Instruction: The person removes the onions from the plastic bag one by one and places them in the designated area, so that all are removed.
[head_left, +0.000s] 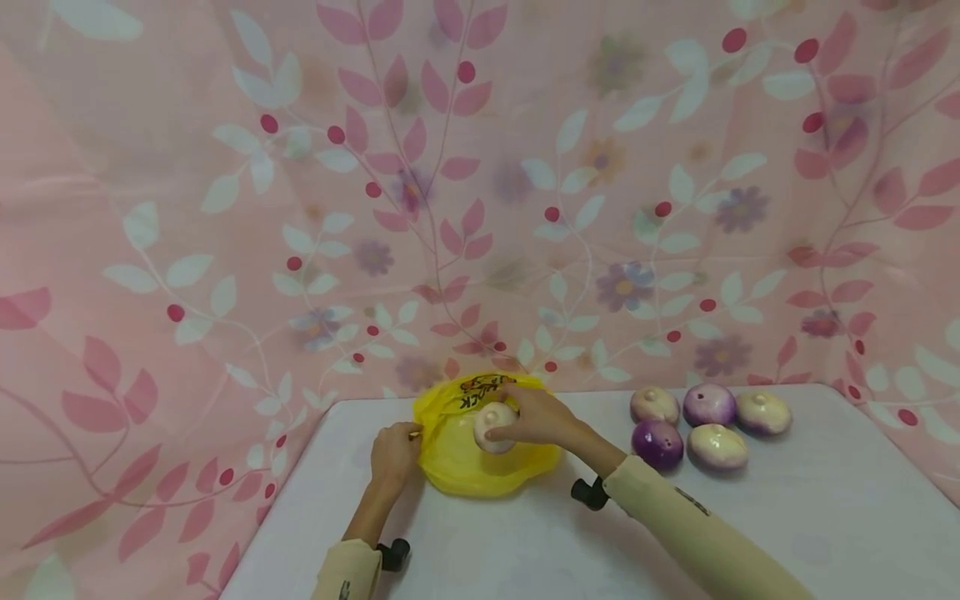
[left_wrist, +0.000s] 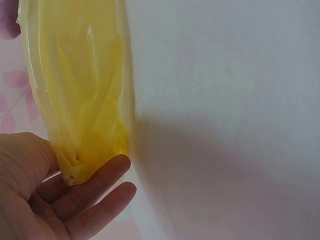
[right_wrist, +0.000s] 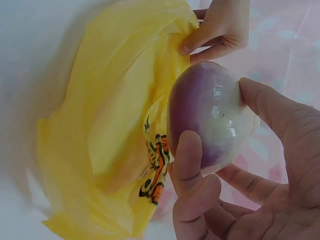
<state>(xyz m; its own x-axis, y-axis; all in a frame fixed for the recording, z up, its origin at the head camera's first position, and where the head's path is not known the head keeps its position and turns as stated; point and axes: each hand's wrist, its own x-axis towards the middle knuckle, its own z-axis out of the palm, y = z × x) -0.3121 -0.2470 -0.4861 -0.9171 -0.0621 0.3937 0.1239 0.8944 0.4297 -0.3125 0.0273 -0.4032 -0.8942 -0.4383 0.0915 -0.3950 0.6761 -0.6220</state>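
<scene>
My right hand (head_left: 528, 417) grips a glossy, round purple-and-white vegetable (right_wrist: 207, 115), like a turnip or an onion. In the head view it is over the mouth of a yellow plastic bag (head_left: 472, 479) with printed lettering. The right wrist view shows thumb and fingers around its sides, with the bag's opening (right_wrist: 125, 110) beside it. At the bag's left edge, my left hand (head_left: 395, 454) pinches the plastic. In the left wrist view the gathered yellow plastic (left_wrist: 90, 100) runs up from between the left thumb and fingers. What the bag contains cannot be made out.
To the right, several similar purple-and-cream vegetables (head_left: 718, 447) sit in two rows on the white-covered table (head_left: 525, 550). Behind the table hangs a pink cloth (head_left: 510, 250) with leaves and flowers. Black wrist cameras (head_left: 590, 493) are strapped at both sleeves.
</scene>
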